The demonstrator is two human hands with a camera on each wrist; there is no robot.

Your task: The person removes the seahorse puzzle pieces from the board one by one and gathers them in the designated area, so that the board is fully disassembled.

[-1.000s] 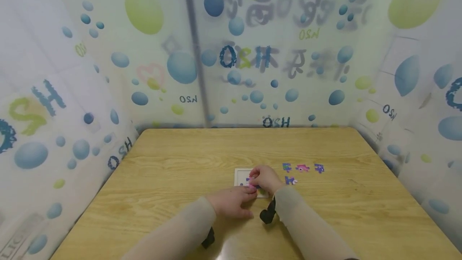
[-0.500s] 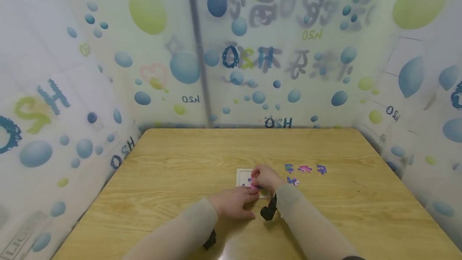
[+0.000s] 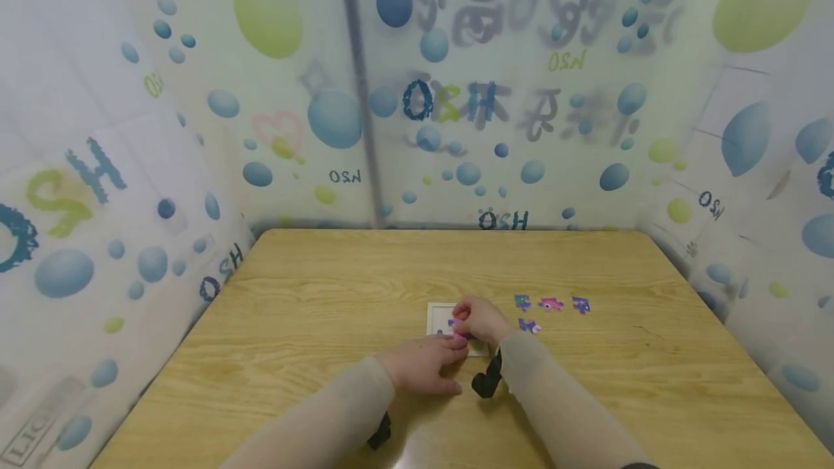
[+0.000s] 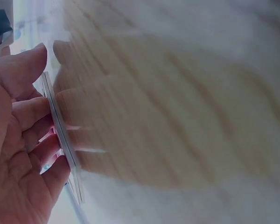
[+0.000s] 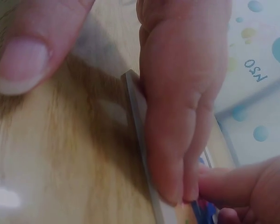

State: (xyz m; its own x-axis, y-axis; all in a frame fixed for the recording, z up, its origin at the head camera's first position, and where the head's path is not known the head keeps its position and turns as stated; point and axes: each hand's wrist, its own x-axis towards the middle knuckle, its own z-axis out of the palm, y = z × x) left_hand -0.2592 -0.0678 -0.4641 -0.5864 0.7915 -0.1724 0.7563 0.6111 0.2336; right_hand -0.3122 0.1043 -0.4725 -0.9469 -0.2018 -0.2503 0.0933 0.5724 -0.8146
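Observation:
A small white puzzle tray lies on the table with pink and purple jigsaw pieces in it. My right hand reaches over its right side and pinches a pink and purple puzzle piece low over the tray. The fingers partly hide that piece. My left hand rests with fairly straight fingers across the tray's near edge, its thumb apart on the table side. In the left wrist view its fingers touch the tray's edge. The right wrist view shows both hands meeting over the tray.
Right of the tray lie several loose puzzle pieces: a green and purple one, a pink one with an eye, a purple one and, nearer, a purple and white one. A patterned curtain stands behind the wooden table.
The head view has shifted slightly, so everything sits a little further right. Both hands keep almost the same places at the tray.

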